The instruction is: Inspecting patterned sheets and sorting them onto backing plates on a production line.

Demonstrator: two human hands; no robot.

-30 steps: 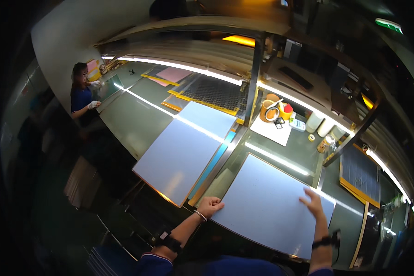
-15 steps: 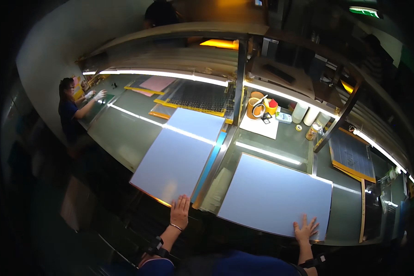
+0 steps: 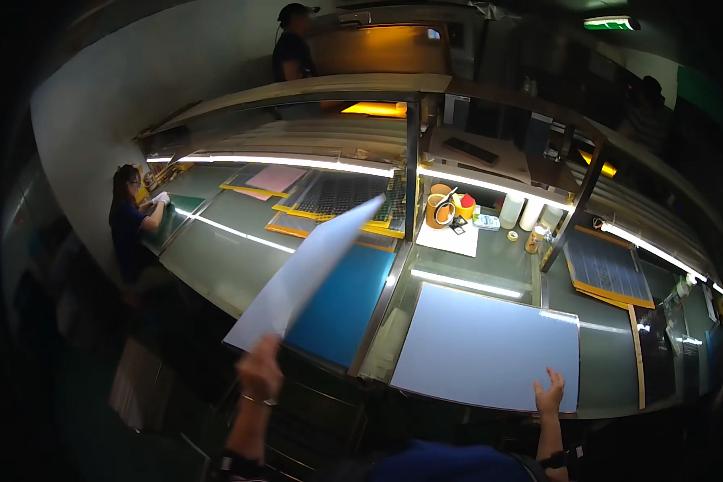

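My left hand [image 3: 259,371] grips the near corner of a large pale sheet [image 3: 309,269] and holds it tilted up off the bench, its far corner pointing up and right. A blue panel [image 3: 344,306] lies uncovered beneath it. My right hand [image 3: 549,394] rests with fingers spread on the near edge of a second pale sheet [image 3: 490,345], which lies flat on the glass bench to the right.
A metal divider rail [image 3: 383,301] runs between the two sheets. Tape rolls, cups and small containers [image 3: 451,210] stand at the back. Dark gridded panels [image 3: 606,269] lie at right and under the shelf. One person [image 3: 130,225] works at the far left; another stands behind the shelf.
My left hand has taken the left sheet's near corner and lifted it up off the bench, uncovering the blue panel. My right hand stays at the right sheet's near edge.
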